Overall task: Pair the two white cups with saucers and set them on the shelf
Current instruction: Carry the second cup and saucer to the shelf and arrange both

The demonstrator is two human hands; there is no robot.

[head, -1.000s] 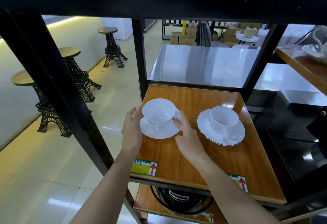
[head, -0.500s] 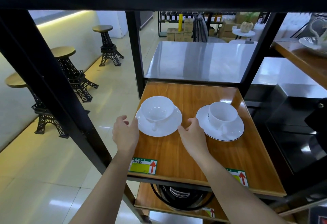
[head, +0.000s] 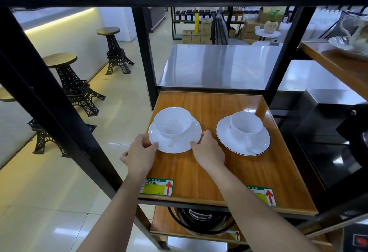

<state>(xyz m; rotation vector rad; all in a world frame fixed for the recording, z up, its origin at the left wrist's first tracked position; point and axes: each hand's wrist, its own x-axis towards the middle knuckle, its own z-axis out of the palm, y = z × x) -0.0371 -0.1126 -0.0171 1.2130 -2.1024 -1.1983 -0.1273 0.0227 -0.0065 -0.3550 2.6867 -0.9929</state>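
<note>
Two white cups sit on white saucers on the wooden shelf [head: 209,172]. The left cup [head: 172,121] rests on a plain saucer [head: 179,146] near the shelf's left edge, its handle pointing toward me. The right cup [head: 247,125] stands on a dark-rimmed saucer [head: 225,134], untouched. My left hand [head: 139,156] pinches the left saucer's near-left rim, thumb on top. My right hand [head: 209,152] grips the same saucer's near-right rim with its fingertips.
A slanted black frame post [head: 59,116] runs close by my left arm, and an upright post [head: 145,62] stands behind the shelf corner. A steel table [head: 219,66] lies beyond. A black round appliance [head: 201,220] sits on the shelf below. Stools [head: 67,76] stand left.
Half a second ago both hands hovered just off the left saucer; now they have closed back onto its rim. Both cup-and-saucer pairs stay where they were on the shelf.
</note>
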